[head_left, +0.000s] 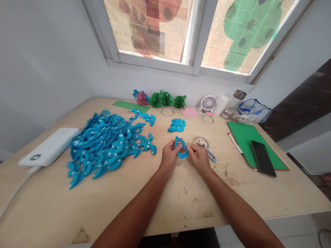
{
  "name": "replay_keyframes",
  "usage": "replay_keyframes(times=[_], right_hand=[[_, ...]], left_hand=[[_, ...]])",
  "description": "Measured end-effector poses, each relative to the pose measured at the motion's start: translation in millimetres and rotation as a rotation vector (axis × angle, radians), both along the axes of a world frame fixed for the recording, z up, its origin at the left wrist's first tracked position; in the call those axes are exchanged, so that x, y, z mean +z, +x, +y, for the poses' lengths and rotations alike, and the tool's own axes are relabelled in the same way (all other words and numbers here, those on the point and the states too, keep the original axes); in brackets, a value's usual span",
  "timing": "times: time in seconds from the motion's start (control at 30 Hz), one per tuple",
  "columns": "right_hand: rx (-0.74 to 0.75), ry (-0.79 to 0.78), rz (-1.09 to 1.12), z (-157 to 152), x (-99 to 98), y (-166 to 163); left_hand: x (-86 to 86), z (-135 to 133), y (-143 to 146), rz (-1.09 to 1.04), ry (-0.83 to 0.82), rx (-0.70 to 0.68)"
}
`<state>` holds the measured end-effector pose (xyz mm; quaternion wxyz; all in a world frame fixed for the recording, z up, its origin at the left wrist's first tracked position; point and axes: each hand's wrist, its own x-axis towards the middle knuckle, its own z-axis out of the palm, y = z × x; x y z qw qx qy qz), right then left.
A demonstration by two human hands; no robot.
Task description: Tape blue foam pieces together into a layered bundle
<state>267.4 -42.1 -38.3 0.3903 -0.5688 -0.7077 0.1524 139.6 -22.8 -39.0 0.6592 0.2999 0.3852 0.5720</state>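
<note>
A curved blue paper cutout [183,153] is held upright over the middle of the table, its pointed tip upward. My left hand [169,156] is closed on its left side, thumb across the paper. At the cutout's right edge, my right hand [198,156] is closed in a pinch; its fingertips meet the paper there. Just behind my hands lies a small cluster of blue paper cutouts [177,125]. To the left spreads a large heap of blue cutouts [108,141] with small white squares on them. A blue-handled cutter [211,155] and a tape ring [201,142] lie beside my right hand.
A white power bank [50,146] with a cable is at left. Green folded-paper figures [165,99] and a small fan [209,102] line the back. At right are a black phone [263,158] on green sheets [244,137], a pen [235,143] and a clear bag [254,110].
</note>
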Motion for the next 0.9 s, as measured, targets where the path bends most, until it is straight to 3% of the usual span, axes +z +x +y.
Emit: replay_keyframes(times=[0.23,0.43,0.63,0.9], right_hand=[[-0.035,-0.009,0.026,0.0,5.1,7.8],[-0.396,0.058,-0.096,13.8,2.2,49.1],[-0.383,-0.1,-0.327,20.8,-7.8,63.8],[-0.351,-0.149,-0.376,22.2,-10.6,61.7]], left_hand=[[0.5,-0.8,0.2,0.056,-0.004,0.042],[0.0,-3.5,0.0,0.156,-0.009,0.013],[0.7,-4.7,0.7,0.18,-0.007,-0.003],[2.3,-5.2,0.4,0.155,0.007,-0.029]])
